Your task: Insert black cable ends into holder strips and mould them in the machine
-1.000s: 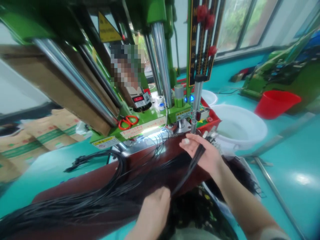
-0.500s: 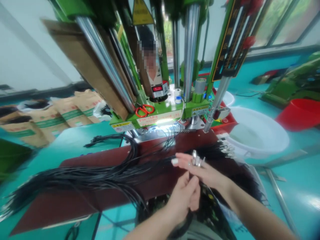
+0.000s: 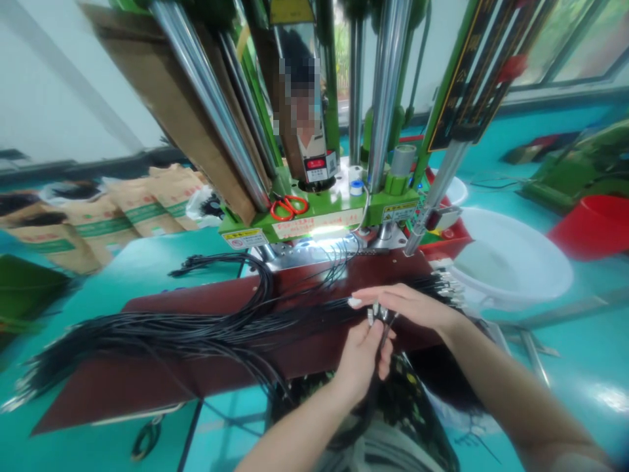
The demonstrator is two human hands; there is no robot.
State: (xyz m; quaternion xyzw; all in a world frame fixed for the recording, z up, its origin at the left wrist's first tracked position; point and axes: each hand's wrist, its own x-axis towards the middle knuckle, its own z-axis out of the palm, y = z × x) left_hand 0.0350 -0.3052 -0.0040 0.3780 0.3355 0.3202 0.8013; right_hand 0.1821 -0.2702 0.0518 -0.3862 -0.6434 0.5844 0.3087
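Note:
My left hand [image 3: 362, 357] is closed around a small bunch of black cables near their ends. Silver metal plugs [image 3: 377, 313] stick up out of that fist, beside my right hand [image 3: 413, 305]. The right hand's fingers stretch out to the left, over and against the plugs, and something white covers one fingertip. Behind both hands, a long bundle of black cables [image 3: 196, 337] lies across the dark red board [image 3: 236, 377]. Metal ends [image 3: 449, 288] of more cables show at its right side.
A green press [image 3: 314, 213] with steel columns stands behind the board. Orange-handled scissors [image 3: 289, 208] rest on it. To the right are a red bin [image 3: 455, 242], a white tub [image 3: 515, 262] and a red bucket [image 3: 594, 226]. Paper sacks [image 3: 101, 223] stand on the left.
The right hand has turned flatter over the plugs, which now stand at the left fist rather than between the right fingers. My left hand has risen slightly. The view has shifted a little.

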